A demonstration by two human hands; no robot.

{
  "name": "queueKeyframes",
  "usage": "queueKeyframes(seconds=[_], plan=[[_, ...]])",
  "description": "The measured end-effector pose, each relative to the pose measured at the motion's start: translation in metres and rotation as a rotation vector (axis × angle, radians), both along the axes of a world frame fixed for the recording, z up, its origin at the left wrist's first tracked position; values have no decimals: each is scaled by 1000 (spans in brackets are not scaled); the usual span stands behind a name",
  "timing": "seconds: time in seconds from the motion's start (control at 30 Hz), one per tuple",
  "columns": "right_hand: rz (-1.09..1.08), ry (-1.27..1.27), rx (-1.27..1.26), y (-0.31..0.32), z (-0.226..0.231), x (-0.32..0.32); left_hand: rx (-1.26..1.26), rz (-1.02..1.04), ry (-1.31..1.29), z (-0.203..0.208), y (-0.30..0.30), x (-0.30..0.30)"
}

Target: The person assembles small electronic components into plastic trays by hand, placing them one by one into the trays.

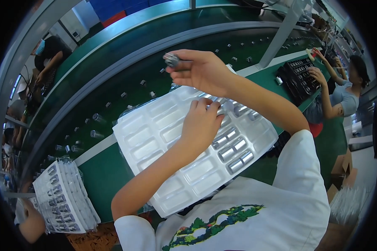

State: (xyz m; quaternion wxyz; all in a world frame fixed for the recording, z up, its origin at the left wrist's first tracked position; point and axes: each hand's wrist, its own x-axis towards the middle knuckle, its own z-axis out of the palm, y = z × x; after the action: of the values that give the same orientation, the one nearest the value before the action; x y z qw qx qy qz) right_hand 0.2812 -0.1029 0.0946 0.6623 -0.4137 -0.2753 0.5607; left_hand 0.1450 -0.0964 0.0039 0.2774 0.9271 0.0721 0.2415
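A white plastic tray [140, 129] with rows of moulded pockets lies tilted in front of me. Silver metal cylinders [232, 149] fill several pockets on its right side, and the left-hand pockets hold nothing. My left hand [200, 125] reaches over the middle of the tray. Its fingers are closed round a silver cylinder [215, 105] at a pocket, partly covered by them. Raised beyond the tray's far edge, my right hand [203, 72] pinches small silver metal parts [171, 59] between thumb and fingers; how many cannot be made out.
Loose silver parts stand along a green conveyor [113, 90] beyond the tray. A stack of filled trays [63, 198] stands at the left. At the right, a co-worker [339, 90] handles a black tray [299, 79]. A metal post [280, 35] rises beside the belt.
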Motion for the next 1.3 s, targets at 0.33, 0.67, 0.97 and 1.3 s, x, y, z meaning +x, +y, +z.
queueKeyframes(seconds=[0.33,0.67,0.97,1.3], plan=[[100,-1134,381,-68,-1,-30,-800,185,-357,37,13,-122],[134,-1506,415,-52,1,-85,-520,189,-448,28,29,-150],[204,-1675,648,-5,-13,-119,-354,298,-425,12,66,-165],[609,-1823,-101,237,-129,-109,-162,834,-214,-85,229,-202]])
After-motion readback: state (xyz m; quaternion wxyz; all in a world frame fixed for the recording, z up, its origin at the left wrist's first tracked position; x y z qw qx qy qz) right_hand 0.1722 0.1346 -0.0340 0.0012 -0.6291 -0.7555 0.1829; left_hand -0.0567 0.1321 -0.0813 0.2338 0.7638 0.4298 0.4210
